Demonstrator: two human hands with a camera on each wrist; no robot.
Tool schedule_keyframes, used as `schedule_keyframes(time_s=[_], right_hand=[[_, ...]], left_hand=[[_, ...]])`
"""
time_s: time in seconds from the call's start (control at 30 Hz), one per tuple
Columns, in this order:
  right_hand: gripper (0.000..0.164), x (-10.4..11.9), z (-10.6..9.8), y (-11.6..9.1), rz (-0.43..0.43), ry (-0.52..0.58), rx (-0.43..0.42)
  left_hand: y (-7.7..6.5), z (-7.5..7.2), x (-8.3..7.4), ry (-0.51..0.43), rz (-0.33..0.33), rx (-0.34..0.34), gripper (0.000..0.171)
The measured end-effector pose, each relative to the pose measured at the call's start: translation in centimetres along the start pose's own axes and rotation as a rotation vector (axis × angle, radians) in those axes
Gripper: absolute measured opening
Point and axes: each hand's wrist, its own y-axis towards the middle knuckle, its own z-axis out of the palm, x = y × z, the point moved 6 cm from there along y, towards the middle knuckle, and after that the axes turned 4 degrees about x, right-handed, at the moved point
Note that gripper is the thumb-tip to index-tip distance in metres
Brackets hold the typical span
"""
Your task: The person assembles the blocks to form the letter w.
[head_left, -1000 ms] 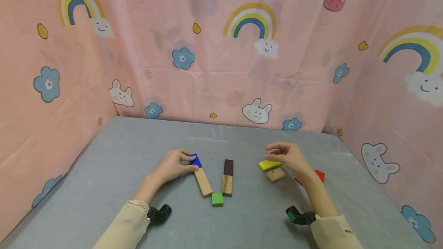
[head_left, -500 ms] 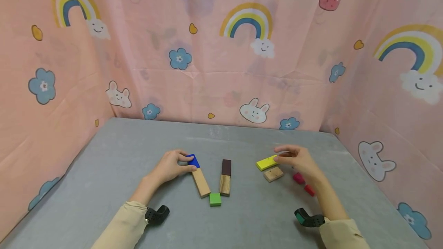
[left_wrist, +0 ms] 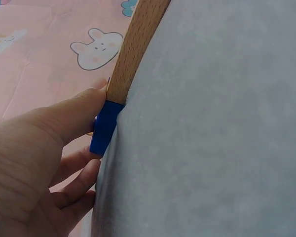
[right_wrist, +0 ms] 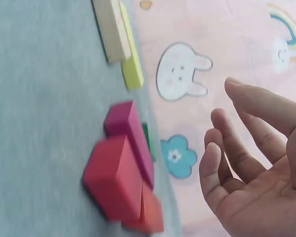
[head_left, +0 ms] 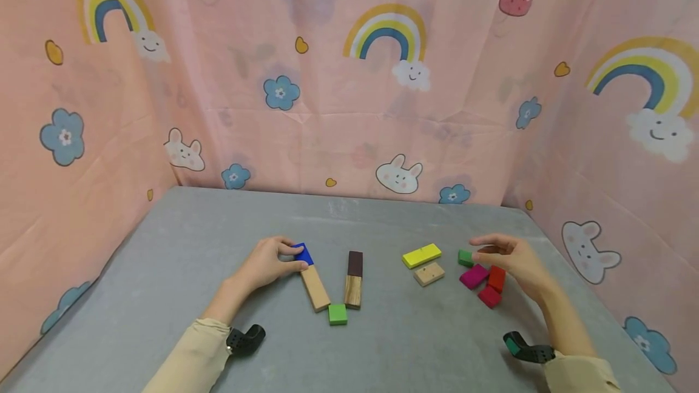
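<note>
My left hand [head_left: 272,261] pinches a blue block [head_left: 303,255] between thumb and fingers. The blue block lies end to end with a long pale wooden block [head_left: 315,288], as the left wrist view also shows. At that block's near end sits a light green block [head_left: 337,314]. A dark brown block [head_left: 355,264] and a striped wooden block [head_left: 352,292] form a second line to the right. Over on the right, my right hand [head_left: 513,259] hovers with loosely bent fingers, holding nothing. Close under it lie a dark green block [head_left: 465,258], a magenta block [head_left: 474,276] and red blocks [right_wrist: 113,180].
A yellow block [head_left: 422,256] and a short pale wooden block [head_left: 429,274] lie between the second line and the right-hand cluster. A pink patterned curtain [head_left: 327,138] stands behind the grey table [head_left: 262,356] and along its sides.
My right hand has moved right, from over the yellow block to the red and magenta blocks, uncovering several blocks. My left hand stays on the blue block. The head view has shifted slightly.
</note>
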Motion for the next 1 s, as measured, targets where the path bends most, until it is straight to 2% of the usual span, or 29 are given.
schedule_keyframes(time_s=[0.17,0.37,0.63,1.0], right_hand=[[0.049,-1.9,-1.2,-0.2,0.054,-0.010,-0.012],[0.048,-3.8,-1.2,1.1,0.117,-0.079,-0.009],[0.042,-4.3,-0.3,2.4,0.164,-0.086,-0.008],[0.036,-5.1,0.2,3.1,0.227,-0.083,-0.028]], left_hand=[[0.0,0.0,0.1,0.001,0.001,0.001,0.047],[-0.1,-0.1,0.1,0.005,0.005,0.002,0.047],[-0.1,-0.1,-0.1,0.011,0.009,-0.005,0.047],[0.0,0.1,0.0,0.009,0.009,-0.003,0.047]])
